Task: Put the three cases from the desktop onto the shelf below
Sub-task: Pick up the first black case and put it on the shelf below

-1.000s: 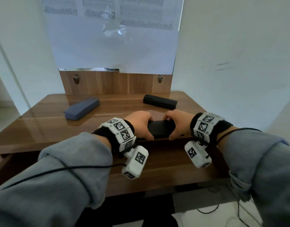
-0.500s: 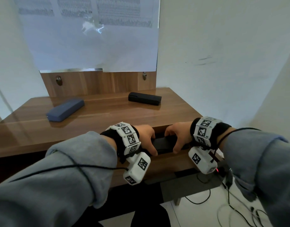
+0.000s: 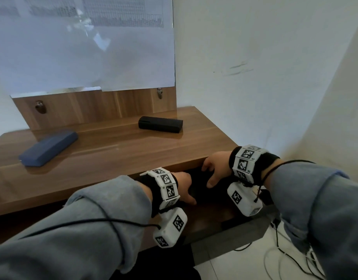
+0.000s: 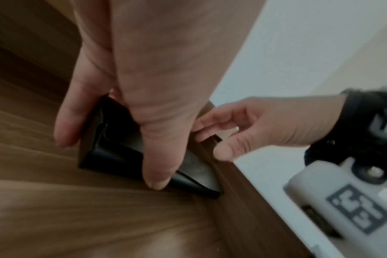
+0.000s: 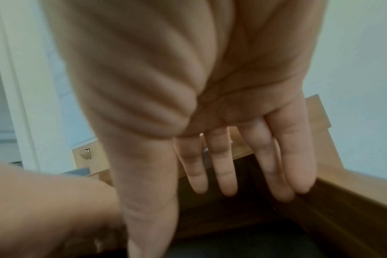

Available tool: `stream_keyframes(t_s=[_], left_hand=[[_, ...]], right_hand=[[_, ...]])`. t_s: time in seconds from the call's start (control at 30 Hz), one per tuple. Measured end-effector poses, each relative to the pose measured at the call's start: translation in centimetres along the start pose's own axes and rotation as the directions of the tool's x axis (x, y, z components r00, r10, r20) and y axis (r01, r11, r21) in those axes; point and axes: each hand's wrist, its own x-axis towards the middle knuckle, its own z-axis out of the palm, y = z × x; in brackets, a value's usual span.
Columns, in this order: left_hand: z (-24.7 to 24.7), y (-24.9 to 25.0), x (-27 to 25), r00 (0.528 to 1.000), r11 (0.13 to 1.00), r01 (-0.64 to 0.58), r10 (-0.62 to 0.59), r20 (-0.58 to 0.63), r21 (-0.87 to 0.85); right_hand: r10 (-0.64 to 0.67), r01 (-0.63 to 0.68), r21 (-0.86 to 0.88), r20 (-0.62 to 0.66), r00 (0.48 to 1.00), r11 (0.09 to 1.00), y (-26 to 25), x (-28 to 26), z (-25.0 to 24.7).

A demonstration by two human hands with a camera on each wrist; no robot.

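Note:
A black case [image 3: 198, 185] [image 4: 119, 150] is down at the lower shelf [image 3: 210, 217], under the front edge of the desktop [image 3: 133, 158]. My left hand [image 3: 189, 191] [image 4: 113, 157] grips its near end, thumb on one side and fingers on the other. My right hand [image 3: 209, 175] [image 5: 232, 174] is at the case's far end with straight fingers; whether they touch it is unclear. A blue case [image 3: 48, 148] lies on the desktop at the left. A second black case [image 3: 161, 124] lies at the back right.
A wooden back panel [image 3: 93, 106] with a large paper sheet [image 3: 83, 47] stands behind the desk. A white wall [image 3: 255, 77] is close on the right. Cables [image 3: 285, 251] lie on the floor at the lower right.
Both hands have carried the black case from the desktop's front edge down under it to the shelf. The right fingers have straightened off the case. The head view has swung right.

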Motion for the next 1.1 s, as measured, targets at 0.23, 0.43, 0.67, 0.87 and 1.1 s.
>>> stream_keyframes(t_s=[0.23, 0.43, 0.67, 0.87, 1.1], left_hand=[[0.7, 0.4, 2.5, 1.000, 1.000, 0.004, -0.004, -0.026, -0.015], [1.1, 0.0, 3.0, 1.000, 0.998, 0.010, -0.011, -0.009, -0.056], [0.5, -0.3, 1.8, 0.999, 0.999, 0.037, -0.038, -0.006, -0.039], [-0.6, -0.6, -0.3, 1.000, 0.998, -0.007, 0.008, 0.027, -0.056], [-1.0, -0.8, -3.7, 1.000, 0.999, 0.012, -0.013, -0.010, -0.053]], right_hand=[[-0.015, 0.016, 0.036, -0.023, 1.000, 0.999, 1.0, 0.9, 0.4], [-0.024, 0.027, 0.052, -0.058, 0.998, 0.998, 1.2, 1.1, 0.5], [-0.060, 0.061, 0.146, -0.012, 0.998, 0.987, 0.4, 0.6, 1.0], [-0.140, 0.080, 0.253, 0.230, 0.963, 0.964, -2.5, -0.9, 2.4], [-0.177, 0.078, 0.286, 0.339, 0.924, 0.955, -5.4, -3.7, 3.5]])
